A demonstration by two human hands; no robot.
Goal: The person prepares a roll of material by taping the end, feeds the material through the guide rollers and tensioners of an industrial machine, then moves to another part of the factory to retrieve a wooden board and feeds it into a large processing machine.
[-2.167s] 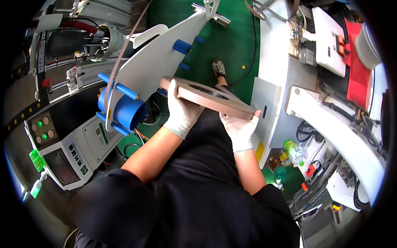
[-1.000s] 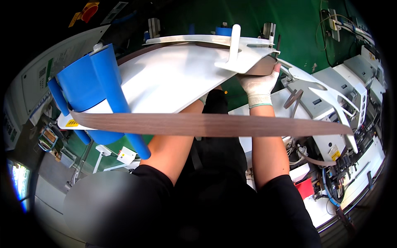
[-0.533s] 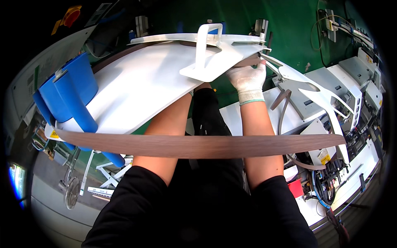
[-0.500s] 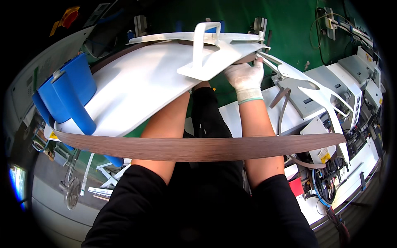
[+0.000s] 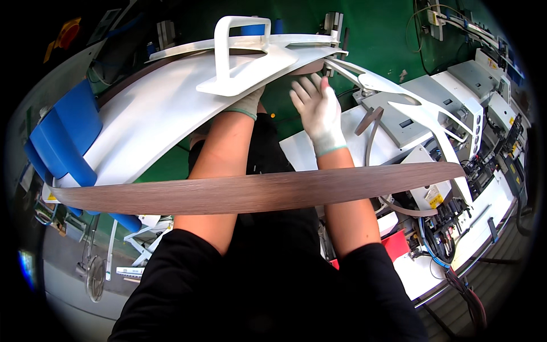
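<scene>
Right hand [image 5: 319,114], in a white knit glove with a green-edged cuff: raised, palm exposed, fingers slightly apart and extended, nothing held. Its fingertips are just beside the brown coil [image 5: 308,69], whose edge shows beneath the far right end of the large white tapered plate [image 5: 154,117]; contact cannot be determined.

Left hand [image 5: 249,102], similarly gloved: passes under the near edge of the plate. Only the cuff and the back part of the glove are visible; the state of its fingers cannot be told.

A long brown wood-grain strip [image 5: 256,191] spans the near side from left to right, above both bare forearms. Its left end meets the plate's near left corner, beside the blue cylindrical rollers [image 5: 80,122]; its right end reaches the lower part of the white bracket arm with cut-outs [image 5: 439,128]. A narrower brown strip loop [image 5: 370,122] hangs left of this arm.

A white loop-shaped handle [image 5: 221,54] stands on the far part of the plate. Grey metal boxes [image 5: 419,100] lie to the right, a red sheet [image 5: 396,245] at near right. The floor [image 5: 376,43] beyond is green.
</scene>
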